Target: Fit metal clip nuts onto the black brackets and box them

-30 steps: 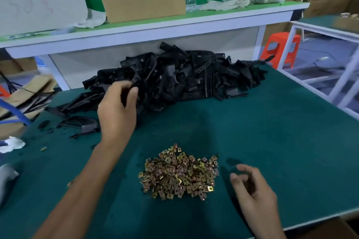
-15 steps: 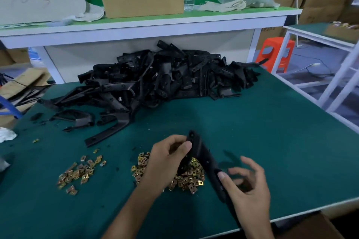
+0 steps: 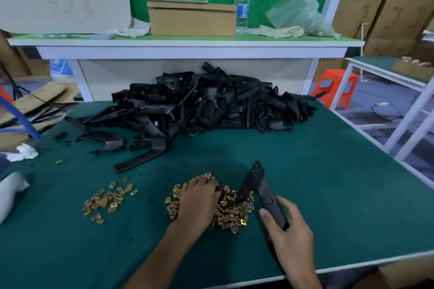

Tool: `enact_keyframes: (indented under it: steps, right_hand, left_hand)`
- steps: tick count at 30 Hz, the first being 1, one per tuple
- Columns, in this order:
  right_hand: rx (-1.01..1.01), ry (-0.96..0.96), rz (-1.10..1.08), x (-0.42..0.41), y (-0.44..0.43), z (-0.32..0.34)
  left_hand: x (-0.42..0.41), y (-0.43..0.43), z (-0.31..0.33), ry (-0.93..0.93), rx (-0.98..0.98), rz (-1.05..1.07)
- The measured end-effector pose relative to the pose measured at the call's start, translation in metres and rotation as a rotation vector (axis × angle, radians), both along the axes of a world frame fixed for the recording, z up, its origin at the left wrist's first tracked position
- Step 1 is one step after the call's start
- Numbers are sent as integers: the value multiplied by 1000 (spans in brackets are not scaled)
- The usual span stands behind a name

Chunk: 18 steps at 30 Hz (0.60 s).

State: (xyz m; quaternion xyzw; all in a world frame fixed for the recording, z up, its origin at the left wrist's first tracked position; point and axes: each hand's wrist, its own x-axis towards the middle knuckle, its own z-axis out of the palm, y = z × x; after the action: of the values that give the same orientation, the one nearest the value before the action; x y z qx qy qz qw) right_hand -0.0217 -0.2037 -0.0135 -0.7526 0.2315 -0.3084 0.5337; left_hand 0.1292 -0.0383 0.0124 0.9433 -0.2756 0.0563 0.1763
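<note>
left hand [image 3: 199, 197] curled into the heap of small brass-coloured metal clip nuts [image 3: 231, 214], pinch unclear, right hand [image 3: 291, 230] gripping a long black plastic bracket [image 3: 260, 185] tilted just beside it; seemingly picking a nut, then needing it slid onto the bracket's holed end

The green-topped bench [image 3: 328, 183] has a white front edge. Along its far side sprawls a big heap of black brackets [image 3: 211, 105], with a few loose ones spilled to the left. A long flat bracket [image 3: 143, 159] lies just in front of the heap. Nearer the front lie clip nuts in a larger pile [image 3: 232, 213] at the middle and a smaller pile [image 3: 108, 202] well to its left. A single nut [image 3: 59, 161] and a crumpled white rag [image 3: 22, 152] lie towards the left edge.
</note>
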Motion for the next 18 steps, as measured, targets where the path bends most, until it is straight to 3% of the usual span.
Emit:
enact_keyframes:
  steps: [8, 18]
  right_hand:
    - [-67, 40, 17, -2, 4, 6]
    - [-47, 96, 53, -6, 5, 12]
  left_hand:
    - [-21, 8, 4, -11, -374, 118]
    - [-44, 21, 19, 305, -636, 218]
